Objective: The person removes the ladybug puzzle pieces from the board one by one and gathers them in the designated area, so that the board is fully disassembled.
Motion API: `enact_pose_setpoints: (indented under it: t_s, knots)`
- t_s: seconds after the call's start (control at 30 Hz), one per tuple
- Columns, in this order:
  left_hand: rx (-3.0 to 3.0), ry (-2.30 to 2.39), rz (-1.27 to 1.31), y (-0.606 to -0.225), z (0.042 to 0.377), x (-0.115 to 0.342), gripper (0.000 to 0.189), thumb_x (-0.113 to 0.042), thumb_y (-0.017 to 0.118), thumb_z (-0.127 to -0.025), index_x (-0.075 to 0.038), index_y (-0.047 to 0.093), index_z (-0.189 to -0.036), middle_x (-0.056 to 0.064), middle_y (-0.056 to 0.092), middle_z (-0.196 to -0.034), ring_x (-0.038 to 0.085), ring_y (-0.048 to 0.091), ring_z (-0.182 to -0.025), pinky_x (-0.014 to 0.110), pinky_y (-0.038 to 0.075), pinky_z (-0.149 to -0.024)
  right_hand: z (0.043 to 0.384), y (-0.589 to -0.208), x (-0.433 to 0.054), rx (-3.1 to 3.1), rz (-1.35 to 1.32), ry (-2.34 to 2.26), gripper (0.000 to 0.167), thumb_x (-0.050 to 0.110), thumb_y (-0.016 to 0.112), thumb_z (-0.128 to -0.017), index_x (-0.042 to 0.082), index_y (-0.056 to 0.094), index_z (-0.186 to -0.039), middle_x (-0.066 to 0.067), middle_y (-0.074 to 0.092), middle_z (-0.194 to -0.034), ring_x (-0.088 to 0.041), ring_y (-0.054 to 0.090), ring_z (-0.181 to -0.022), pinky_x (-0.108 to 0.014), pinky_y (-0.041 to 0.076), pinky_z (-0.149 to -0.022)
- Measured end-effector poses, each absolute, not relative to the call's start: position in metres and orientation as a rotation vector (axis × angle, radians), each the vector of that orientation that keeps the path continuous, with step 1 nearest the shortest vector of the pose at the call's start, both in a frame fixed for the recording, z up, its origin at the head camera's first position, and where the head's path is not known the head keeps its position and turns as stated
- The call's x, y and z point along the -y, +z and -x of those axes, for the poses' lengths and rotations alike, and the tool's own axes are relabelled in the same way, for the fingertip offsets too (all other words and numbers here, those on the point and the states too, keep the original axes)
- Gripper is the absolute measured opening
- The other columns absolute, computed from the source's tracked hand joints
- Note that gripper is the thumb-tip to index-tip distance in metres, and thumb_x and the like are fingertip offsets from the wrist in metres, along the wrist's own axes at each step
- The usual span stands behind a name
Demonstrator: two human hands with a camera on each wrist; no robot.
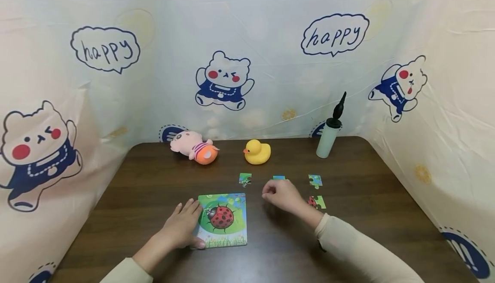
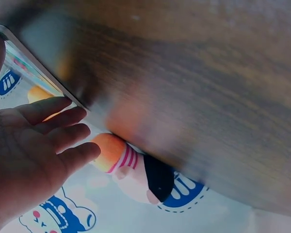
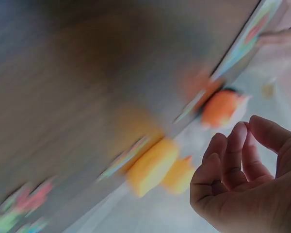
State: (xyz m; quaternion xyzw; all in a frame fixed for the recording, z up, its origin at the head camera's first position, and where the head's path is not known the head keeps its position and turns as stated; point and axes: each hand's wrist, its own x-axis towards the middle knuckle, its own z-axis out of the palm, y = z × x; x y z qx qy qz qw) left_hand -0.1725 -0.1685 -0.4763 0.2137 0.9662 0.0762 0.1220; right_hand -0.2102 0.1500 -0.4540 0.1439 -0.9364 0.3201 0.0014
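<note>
A square ladybug picture board (image 1: pixel 226 242) lies on the table at the front centre. My left hand (image 1: pixel 181 223) rests along its left edge, fingers extended and thumb at the lower corner; in the left wrist view the left hand (image 2: pixel 34 143) shows an open palm. To the right of the board, my right hand (image 1: pixel 284 195) hovers with curled fingers, thumb and fingertips meeting. Nothing shows between those fingertips in the right wrist view of the right hand (image 3: pixel 252 179). Beyond it a blue-green puzzle piece (image 1: pixel 279 177) is partly hidden. A red-and-green puzzle piece (image 1: pixel 319 201) lies beside the right wrist.
Another puzzle piece (image 1: pixel 245 178) lies behind the board, and a blue-green piece (image 1: pixel 315 180) farther right. Along the back of the table (image 1: pixel 147 197) stand a pink plush toy (image 1: pixel 195 146), a yellow rubber duck (image 1: pixel 257 152) and a pale green hand pump (image 1: pixel 327 139). A printed curtain hangs behind.
</note>
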Motion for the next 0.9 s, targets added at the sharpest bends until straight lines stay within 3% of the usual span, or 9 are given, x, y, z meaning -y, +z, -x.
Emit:
enact_pose_setpoints:
  t_s: [0.23,0.43,0.6,0.77,0.9]
  knots:
    - [-2.782,0.284,-0.553,-0.479,0.176,0.169,0.111,-0.056,0.081,-0.055,0.006,0.041,-0.137,0.025,0.033,-0.146,0.043,0.029,-0.135,0.058,0.027,-0.105,0.204,-0.462,-0.089,2.969,-0.689,0.887,0.005,0.020,0.070,-0.082,0.017,0.074,-0.082,0.012,0.062,-0.071,-0.001,0.050,-0.061,-0.020,0.042,-0.056]
    - [-2.770,0.325,-0.540,-0.478,0.174,0.170,0.109,-0.053,0.082,-0.057,0.008,0.040,-0.138,0.026,0.031,-0.147,0.044,0.030,-0.134,0.058,0.036,-0.099,0.199,-0.466,-0.048,3.117,-0.793,0.511,0.021,0.034,0.074,-0.079,0.022,0.074,-0.096,0.009,0.062,-0.082,-0.006,0.052,-0.073,-0.023,0.040,-0.056]
    - [-2.768,0.345,-0.551,-0.477,0.172,0.169,0.108,-0.051,0.082,-0.058,0.008,0.040,-0.137,0.026,0.031,-0.147,0.044,0.030,-0.134,0.058,0.038,-0.097,0.195,-0.471,-0.033,3.189,-0.816,0.232,0.036,0.048,0.075,-0.074,0.020,0.068,-0.095,0.009,0.054,-0.074,-0.008,0.047,-0.071,-0.027,0.037,-0.054]
    - [-2.767,0.343,-0.550,-0.477,0.173,0.170,0.108,-0.052,0.082,-0.058,0.008,0.040,-0.137,0.026,0.031,-0.147,0.044,0.030,-0.135,0.058,0.038,-0.097,0.196,-0.475,-0.024,3.172,-0.846,0.119,0.052,0.051,0.076,-0.072,0.019,0.065,-0.112,0.005,0.060,-0.086,-0.011,0.053,-0.082,-0.029,0.043,-0.064]
    - [-2.760,0.351,-0.546,-0.478,0.174,0.173,0.109,-0.053,0.082,-0.057,0.008,0.040,-0.138,0.026,0.030,-0.147,0.044,0.028,-0.135,0.058,0.037,-0.098,0.198,-0.476,-0.020,3.149,-0.857,0.102,0.048,0.050,0.077,-0.070,0.019,0.065,-0.106,0.006,0.058,-0.082,-0.010,0.051,-0.077,-0.028,0.043,-0.064]
